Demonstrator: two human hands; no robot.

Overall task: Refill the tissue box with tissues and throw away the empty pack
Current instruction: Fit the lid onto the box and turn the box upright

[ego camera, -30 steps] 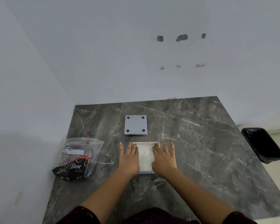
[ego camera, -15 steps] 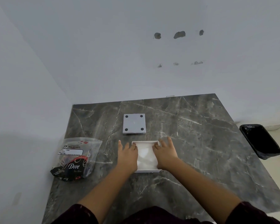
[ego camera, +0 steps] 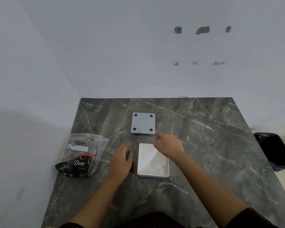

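One white box point(ego camera: 152, 160) lies open on the dark stone table point(ego camera: 204, 145), full of white tissues point(ego camera: 150, 159). Its long side runs away from the person. The left hand point(ego camera: 122, 159) rests on the table just beside the box's left wall, fingers close together and curled a little. The right hand point(ego camera: 169, 145) is over the box's far right corner; its fingers are blurred and bent, and I cannot tell if they pinch anything. One gray square lid point(ego camera: 143, 123) lies behind the box. One plastic pack point(ego camera: 81, 155) lies to the left. One black bin point(ego camera: 276, 151) stands on the right.
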